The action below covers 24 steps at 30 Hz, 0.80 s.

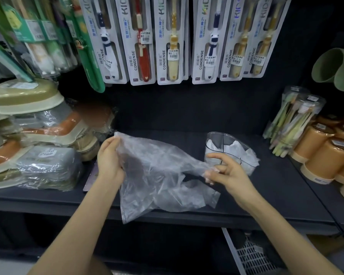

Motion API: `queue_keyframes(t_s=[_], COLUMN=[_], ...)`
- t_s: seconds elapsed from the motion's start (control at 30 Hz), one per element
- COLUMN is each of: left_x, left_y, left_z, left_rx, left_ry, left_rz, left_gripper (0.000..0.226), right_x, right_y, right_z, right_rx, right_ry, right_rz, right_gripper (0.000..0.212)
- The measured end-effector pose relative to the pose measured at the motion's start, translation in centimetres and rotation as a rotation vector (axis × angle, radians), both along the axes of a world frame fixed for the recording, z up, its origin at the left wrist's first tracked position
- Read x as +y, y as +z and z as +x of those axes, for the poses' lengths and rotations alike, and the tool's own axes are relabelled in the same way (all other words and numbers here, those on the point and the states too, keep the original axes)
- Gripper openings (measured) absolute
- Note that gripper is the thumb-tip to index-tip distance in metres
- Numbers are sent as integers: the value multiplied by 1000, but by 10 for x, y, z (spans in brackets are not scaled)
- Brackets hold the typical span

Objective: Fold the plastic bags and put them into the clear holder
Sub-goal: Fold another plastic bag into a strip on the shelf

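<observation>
holding one crumpled, see-through plastic bag (157, 171) up over the dark shelf (276, 195), right in the middle of the view. gripping the bag's top corner at ten o'clock with the left hand (109, 155), curling the fingers round the film. pinching the bag's opposite side at three o'clock with the right hand (226, 173), closing thumb and fingertips on a gathered bit of film and sticking the index finger out toward nine o'clock. letting the rest of the bag sag between both hands, drooping past the shelf's front lip toward six o'clock and trailing a handle loop at five o'clock.

seeing the clear holder (218, 139) standing upright on the shelf at two o'clock from the bag, just behind the right hand. making out white folded bags (238, 153) inside it through the transparent wall, on both sides of a divider.

seeing carded toothbrush packs (173, 46) hanging in a row at twelve o'clock. seeing wrapped trays (38, 135) in cream, olive and orange stacking up at nine o'clock. seeing orange cups (326, 153) crowding the shelf at three o'clock, a wrapped toothbrush bundle (292, 124) leaning just beside them, and green cups (334, 66) hanging at two o'clock. catching a white grid basket (252, 257) below the shelf at five o'clock.
</observation>
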<state>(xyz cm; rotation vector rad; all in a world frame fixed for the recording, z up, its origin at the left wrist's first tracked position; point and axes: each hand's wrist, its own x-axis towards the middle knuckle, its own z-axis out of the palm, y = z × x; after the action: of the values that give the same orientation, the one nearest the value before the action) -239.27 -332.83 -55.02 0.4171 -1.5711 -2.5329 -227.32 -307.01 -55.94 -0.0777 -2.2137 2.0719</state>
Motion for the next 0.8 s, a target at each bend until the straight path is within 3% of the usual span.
queue_keyframes(t_s=[0.07,0.3,0.43,0.5,0.6,0.63,0.7,0.73,0.8], left_x=[-8,4,22,36,49,49,46,44,38], left_y=[-6,-19,-24,-25,-18,-14,-10,-10,-11], left_z=[-5,-15,-31,-39,-45,-44,-43,-40,-27], left_rx=[-13,82,91,21,-213,-265,-313,-340,-353], left_ry=[-14,-52,-122,-178,-345,-411,-474,-472,-430], left_rz=[-38,-423,-564,-558,-221,-128,-111,-181,-480], left_gripper=[10,11,11,11,27,34,49,57,58], right_x=[15,43,63,74,82,81,77,71,57], right_y=[-7,-15,-9,-3,6,7,1,-3,-11], right_z=[-5,-28,-52,-62,-60,-54,-37,-23,-1], right_rx=[-81,-235,-263,-301,-382,-400,-384,-324,-244], right_ry=[-63,-193,-307,-340,-343,-374,-496,-561,-506], right_rz=[-8,152,155,116,39,162,668,890,1009], right_gripper=[44,31,44,48,59,68,81,80,71])
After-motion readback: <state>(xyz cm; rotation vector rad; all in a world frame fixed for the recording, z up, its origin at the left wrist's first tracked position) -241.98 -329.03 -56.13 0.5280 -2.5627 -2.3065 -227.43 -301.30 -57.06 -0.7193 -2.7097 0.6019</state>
